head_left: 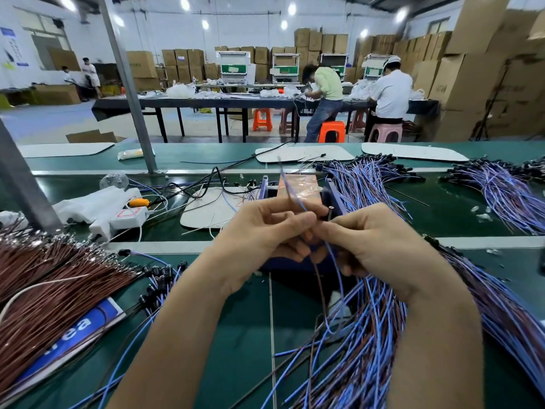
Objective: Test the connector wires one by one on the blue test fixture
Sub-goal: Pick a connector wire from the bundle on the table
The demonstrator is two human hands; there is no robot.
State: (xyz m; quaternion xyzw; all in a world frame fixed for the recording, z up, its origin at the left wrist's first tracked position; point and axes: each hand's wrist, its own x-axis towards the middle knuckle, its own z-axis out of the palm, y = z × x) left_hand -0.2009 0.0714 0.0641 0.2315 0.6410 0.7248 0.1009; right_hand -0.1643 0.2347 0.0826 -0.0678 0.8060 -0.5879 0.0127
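1. Nearest, below the right fingers, a loose heap of thin blue and brown insulated wires [362, 349] spreads over the green table [244, 326].
2. Well left of the fingers, a thick bundle of brown wires [53, 296] lies across a blue-and-white printed card [85, 324]. Between that bundle and the left wrist lie blue wires with round black ends [156, 278].
3. The left hand [256, 234] and right hand [380, 246] meet fingertip to fingertip above the table. The fingers of both are curled and pinch one blue-and-brown connector wire [336, 268]. One end rises, blurred, past the left fingers. The rest loops down under the right fingers towards the heap.
4. A small black cylindrical connector [329, 213] shows just above the right fingertips. I cannot tell whether it touches anything behind it.
5. Directly behind and beneath the fingers, partly hidden by them, stands the blue test fixture [333, 196]. A copper-coloured plate under clear tape [298, 184] sits between its walls.
6. Beyond the fingers to the right lie more blue-and-brown wire bundles [371, 178]. Far left of the fingers sits a white plastic unit [118, 216].
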